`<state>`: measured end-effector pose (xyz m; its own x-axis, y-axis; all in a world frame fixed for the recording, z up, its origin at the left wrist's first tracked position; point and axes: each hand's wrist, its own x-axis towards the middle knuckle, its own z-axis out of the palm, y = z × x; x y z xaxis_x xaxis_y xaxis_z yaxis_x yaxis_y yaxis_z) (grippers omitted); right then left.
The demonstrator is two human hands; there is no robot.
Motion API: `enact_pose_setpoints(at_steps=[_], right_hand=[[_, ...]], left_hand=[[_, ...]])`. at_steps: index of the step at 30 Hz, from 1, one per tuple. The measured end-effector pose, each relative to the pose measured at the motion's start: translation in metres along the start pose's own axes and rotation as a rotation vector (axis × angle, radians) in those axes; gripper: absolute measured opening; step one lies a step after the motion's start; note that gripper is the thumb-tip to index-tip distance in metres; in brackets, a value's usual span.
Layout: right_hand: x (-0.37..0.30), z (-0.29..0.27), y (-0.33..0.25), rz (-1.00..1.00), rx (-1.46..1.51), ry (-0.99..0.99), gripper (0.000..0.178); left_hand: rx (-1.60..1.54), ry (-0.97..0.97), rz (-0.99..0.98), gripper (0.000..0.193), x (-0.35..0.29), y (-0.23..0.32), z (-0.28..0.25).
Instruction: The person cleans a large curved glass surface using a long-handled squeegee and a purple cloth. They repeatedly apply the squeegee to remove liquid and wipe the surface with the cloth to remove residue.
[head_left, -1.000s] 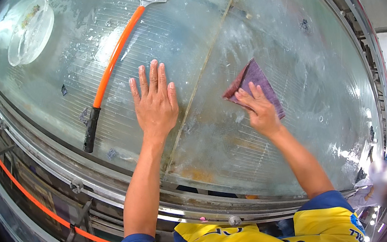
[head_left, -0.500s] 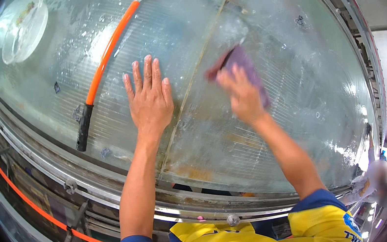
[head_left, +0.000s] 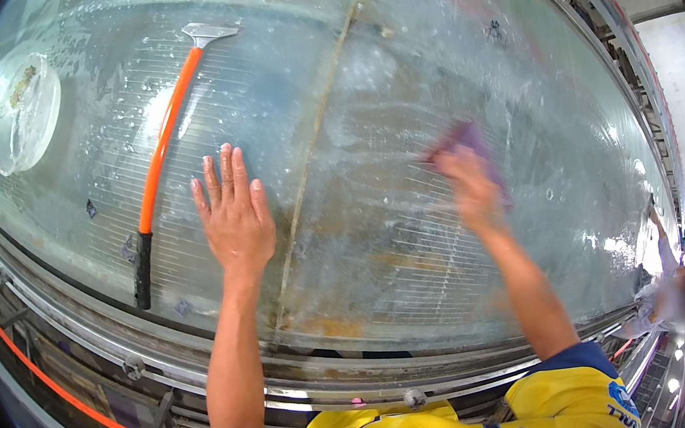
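While the left hand (head_left: 239, 228) lies fingers-apart on a flat greenish panel (head_left: 281, 91), the right hand (head_left: 474, 187), finger grip unclear, touches a purple cloth (head_left: 474, 134).

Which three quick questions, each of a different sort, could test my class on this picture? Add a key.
1. Either/or: which lies farther left, the orange-shafted scraper or the round clear dish?
2. Open: which of the person's hands is on the purple cloth?
3. True or false: the left hand is gripping the scraper.

Key:
1. The dish.
2. The right hand.
3. False; it lies palm down on the wet surface, apart from the scraper.
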<state>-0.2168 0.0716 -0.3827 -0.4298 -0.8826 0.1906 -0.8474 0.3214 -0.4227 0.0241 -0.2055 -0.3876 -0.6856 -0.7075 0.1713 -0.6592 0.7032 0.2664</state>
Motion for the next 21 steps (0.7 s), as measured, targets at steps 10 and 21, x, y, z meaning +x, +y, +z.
enact_pose_setpoints(at_steps=[10,21], right_hand=[[0.07,0.024,-0.009,-0.056,-0.075,0.013,0.055],[-0.116,-0.07,-0.032,0.121,0.113,0.1,0.035]], left_hand=[[-0.44,0.14,0.385,0.076,0.01,0.032,-0.019],[-0.204,-0.349,0.643,0.08,-0.072,0.125,-0.004]])
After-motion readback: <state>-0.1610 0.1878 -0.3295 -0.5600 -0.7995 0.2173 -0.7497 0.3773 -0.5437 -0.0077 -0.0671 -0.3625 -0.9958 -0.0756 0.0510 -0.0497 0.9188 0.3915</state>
